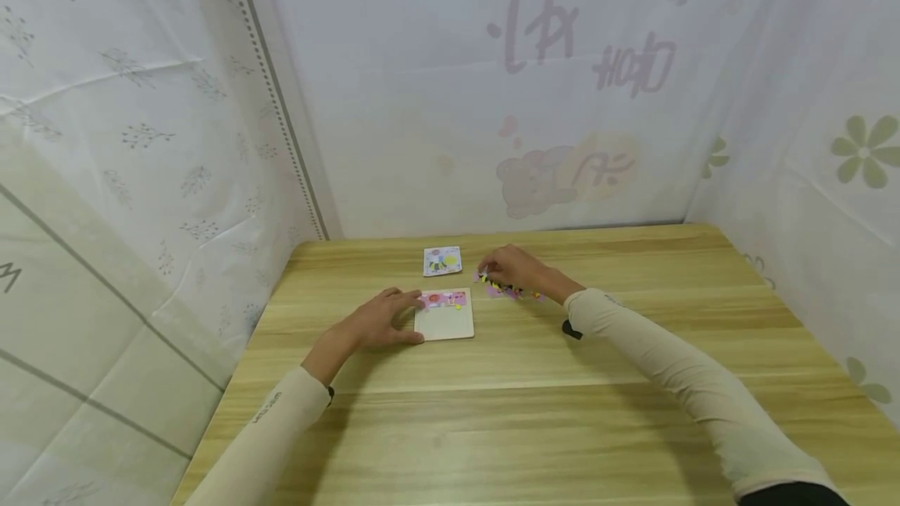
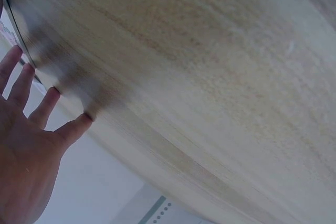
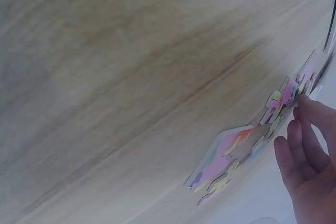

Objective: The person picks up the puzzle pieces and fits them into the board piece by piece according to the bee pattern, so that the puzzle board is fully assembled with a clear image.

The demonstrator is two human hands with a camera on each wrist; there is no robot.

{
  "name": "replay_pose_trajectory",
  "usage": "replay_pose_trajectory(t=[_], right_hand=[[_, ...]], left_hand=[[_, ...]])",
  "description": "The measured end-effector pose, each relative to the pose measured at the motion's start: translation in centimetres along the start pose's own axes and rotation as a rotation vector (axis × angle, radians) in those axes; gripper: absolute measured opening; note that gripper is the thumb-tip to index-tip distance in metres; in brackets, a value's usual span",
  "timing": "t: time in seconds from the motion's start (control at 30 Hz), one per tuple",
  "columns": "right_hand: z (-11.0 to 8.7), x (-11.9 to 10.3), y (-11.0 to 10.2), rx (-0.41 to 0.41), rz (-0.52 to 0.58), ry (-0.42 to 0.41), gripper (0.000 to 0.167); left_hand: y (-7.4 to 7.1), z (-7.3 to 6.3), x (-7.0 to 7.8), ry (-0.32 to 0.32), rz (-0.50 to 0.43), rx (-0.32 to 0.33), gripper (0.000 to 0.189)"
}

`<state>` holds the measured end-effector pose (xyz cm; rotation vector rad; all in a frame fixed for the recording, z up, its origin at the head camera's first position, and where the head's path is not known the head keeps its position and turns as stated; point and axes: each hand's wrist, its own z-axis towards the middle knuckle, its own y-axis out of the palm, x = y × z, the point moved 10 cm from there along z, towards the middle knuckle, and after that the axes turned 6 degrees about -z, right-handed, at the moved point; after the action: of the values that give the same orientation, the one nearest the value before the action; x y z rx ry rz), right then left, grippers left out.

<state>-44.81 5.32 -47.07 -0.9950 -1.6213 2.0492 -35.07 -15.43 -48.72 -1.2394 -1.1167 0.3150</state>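
My left hand (image 1: 380, 321) rests at the left side of a square puzzle board (image 1: 447, 327), fingers spread, with fingertips at its edge. Pink picture pieces (image 1: 434, 300) line the board's far part; its near part is bare. In the left wrist view the left hand (image 2: 29, 135) shows outstretched fingers on the table. Over a heap of loose jigsaw pieces (image 1: 508, 290), right of the board, is my right hand (image 1: 519, 267). The right wrist view shows thumb and forefinger of that hand (image 3: 310, 150) pinching at a jigsaw piece, mostly hidden by the fingertips. Other pieces (image 3: 223, 153) lie close by.
A small picture card (image 1: 441, 261) with a bee-like figure lies behind the board. The wooden table (image 1: 450, 428) stretches toward me and to both sides. A printed curtain (image 1: 422, 100) hangs along its far edge, with more cloth at left and right.
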Motion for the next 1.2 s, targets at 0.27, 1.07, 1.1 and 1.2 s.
replay_pose_trajectory(t=[0.27, 1.07, 1.1, 1.2], right_hand=[[-0.1, -0.4, -0.5, 0.037, -0.007, -0.039, 0.022], [-1.1, -4.9, -0.2, 0.042, 0.119, -0.116, 0.021], [-1.1, -5.2, -0.2, 0.043, 0.117, -0.121, 0.02], [-1.0, -5.7, 0.2, 0.038, 0.106, -0.133, 0.02]], left_hand=[[-0.3, -0.2, 0.3, 0.006, -0.007, 0.001, 0.071], [-0.3, 0.1, 0.2, 0.013, -0.001, -0.002, 0.07], [-0.3, 0.1, 0.2, 0.014, -0.001, -0.001, 0.07], [-0.2, 0.1, 0.2, 0.011, 0.001, -0.005, 0.07]])
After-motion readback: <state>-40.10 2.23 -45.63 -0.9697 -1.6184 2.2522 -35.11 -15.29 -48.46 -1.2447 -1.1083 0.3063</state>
